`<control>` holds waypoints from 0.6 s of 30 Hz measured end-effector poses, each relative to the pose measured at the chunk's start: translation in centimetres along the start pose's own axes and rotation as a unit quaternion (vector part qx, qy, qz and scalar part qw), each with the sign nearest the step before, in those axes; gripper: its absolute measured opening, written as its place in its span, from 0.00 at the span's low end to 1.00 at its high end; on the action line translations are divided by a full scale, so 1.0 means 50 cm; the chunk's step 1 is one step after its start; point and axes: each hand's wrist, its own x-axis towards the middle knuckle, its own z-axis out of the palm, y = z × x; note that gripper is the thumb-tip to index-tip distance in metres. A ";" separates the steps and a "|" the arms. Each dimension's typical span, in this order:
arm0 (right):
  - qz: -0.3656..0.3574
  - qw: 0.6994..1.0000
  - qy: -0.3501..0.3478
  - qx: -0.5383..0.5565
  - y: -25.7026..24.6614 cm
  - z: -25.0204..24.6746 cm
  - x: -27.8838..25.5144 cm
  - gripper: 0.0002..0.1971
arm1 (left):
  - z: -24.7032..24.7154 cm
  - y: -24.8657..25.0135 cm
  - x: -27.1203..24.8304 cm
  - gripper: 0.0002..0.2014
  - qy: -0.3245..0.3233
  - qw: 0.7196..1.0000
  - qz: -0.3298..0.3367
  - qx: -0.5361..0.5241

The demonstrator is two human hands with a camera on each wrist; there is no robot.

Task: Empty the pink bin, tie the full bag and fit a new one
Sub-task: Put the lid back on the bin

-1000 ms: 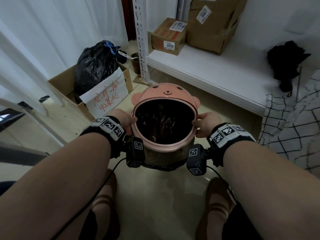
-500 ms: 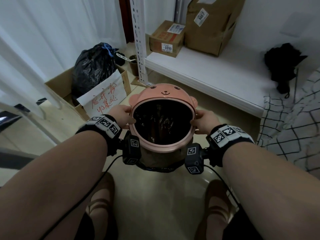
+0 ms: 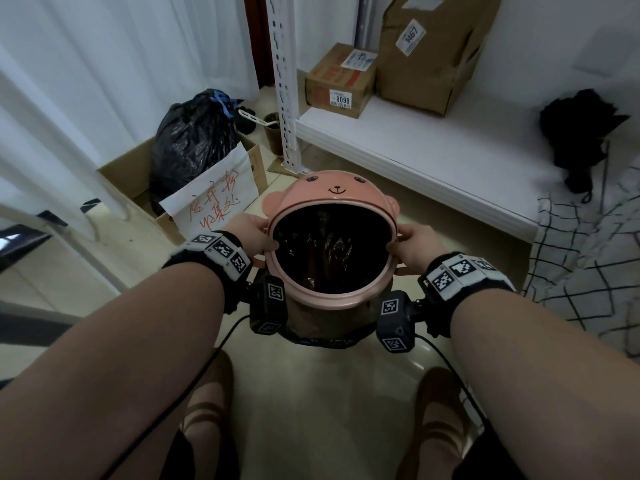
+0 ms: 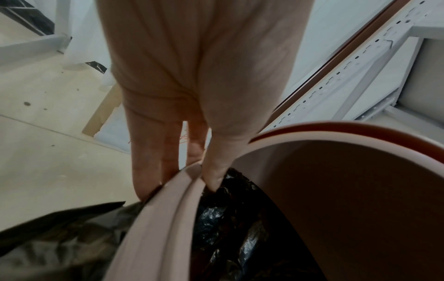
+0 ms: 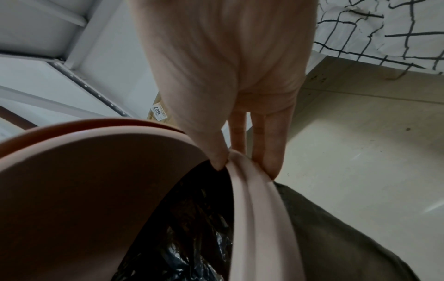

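- Pink plastic: the bin (image 3: 332, 299) stands on the floor (image 3: 311, 393) between the person's feet, lid (image 3: 329, 190) tipped up at the far side, a black bag (image 3: 322, 244) lining the inside

- The left hand (image 3: 247, 230) pinches the ring (image 3: 311, 294) at its left edge, thumb inside, fingers outside; the right hand (image 3: 414, 245) pinches it likewise on the right; so both are clasped on the ring

- Likely step: lifting the ring free to release the bag

- Risk: an uneven pull could jam the ring or tip the bin; the bag's edge, draped outside under the ring, might snag and tear

- Risk: the raised lid may drop shut onto the thumbs if the bin jolts

- Edges: a shelf (image 3: 433, 161) runs close behind and to the right; its upright post (image 3: 284, 98) stands just beyond the lid

- A box (image 3: 138, 188) holding a tied bag (image 3: 194, 143) sits to the left, apart from the bin

- Open room: bare floor toward the person, and straight up
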 end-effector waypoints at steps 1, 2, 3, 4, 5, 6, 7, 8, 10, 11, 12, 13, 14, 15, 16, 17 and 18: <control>0.008 1.000 -0.007 0.016 0.005 0.000 0.002 0.20 | 0.001 -0.003 -0.003 0.12 -0.009 1.000 -0.004 -0.004; 0.020 0.999 -0.014 0.034 0.009 0.000 0.002 0.25 | 0.003 -0.007 -0.008 0.17 -0.017 1.000 -0.010 -0.007; 0.034 0.998 -0.023 0.053 0.015 0.000 0.000 0.28 | 0.005 -0.013 -0.015 0.21 -0.024 1.000 -0.015 -0.014; 0.055 0.995 -0.038 0.074 0.021 -0.001 -0.003 0.31 | 0.008 -0.021 -0.024 0.25 -0.034 0.999 -0.026 -0.032; 0.075 0.991 -0.058 0.099 0.027 -0.003 -0.008 0.33 | 0.010 -0.029 -0.031 0.28 -0.045 0.996 -0.039 -0.062; 0.090 0.986 -0.080 0.117 0.030 -0.004 -0.014 0.33 | 0.012 -0.036 -0.035 0.30 -0.058 0.992 -0.052 -0.100; 0.098 0.982 -0.099 0.128 0.032 -0.004 -0.021 0.33 | 0.014 -0.039 -0.046 0.31 -0.071 0.986 -0.059 -0.136; 0.100 0.980 -0.110 0.131 0.032 -0.004 -0.026 0.31 | 0.015 -0.041 -0.054 0.31 -0.082 0.981 -0.063 -0.161; 0.097 0.981 -0.108 0.125 0.032 -0.002 -0.029 0.30 | 0.015 -0.047 -0.056 0.32 -0.088 0.979 -0.061 -0.172; 0.095 0.983 -0.103 0.119 0.030 -0.001 -0.030 0.30 | 0.016 -0.047 -0.054 0.32 -0.090 0.980 -0.058 -0.168; 0.096 0.984 -0.098 0.113 0.028 0.000 -0.030 0.30 | 0.017 -0.048 -0.053 0.33 -0.090 0.981 -0.057 -0.163; 0.099 0.984 -0.096 0.114 0.028 0.001 -0.030 0.31 | 0.018 -0.050 -0.051 0.34 -0.089 0.981 -0.060 -0.159; 0.103 0.983 -0.096 0.117 0.028 -0.001 -0.029 0.31 | 0.017 -0.049 -0.049 0.34 -0.087 0.982 -0.064 -0.158; 0.107 0.982 -0.096 0.123 0.027 -0.002 -0.029 0.31 | 0.016 -0.046 -0.049 0.34 -0.085 0.982 -0.070 -0.157; 0.109 0.981 -0.098 0.124 0.026 -0.004 -0.030 0.31 | 0.013 -0.043 -0.050 0.35 -0.087 0.983 -0.071 -0.148; 0.111 0.982 -0.100 0.117 0.025 -0.006 -0.029 0.31 | 0.008 -0.038 -0.049 0.35 -0.091 0.985 -0.073 -0.128; 0.109 0.985 -0.096 0.097 0.022 -0.011 -0.024 0.33 | 0.003 -0.033 -0.043 0.35 -0.095 0.988 -0.073 -0.095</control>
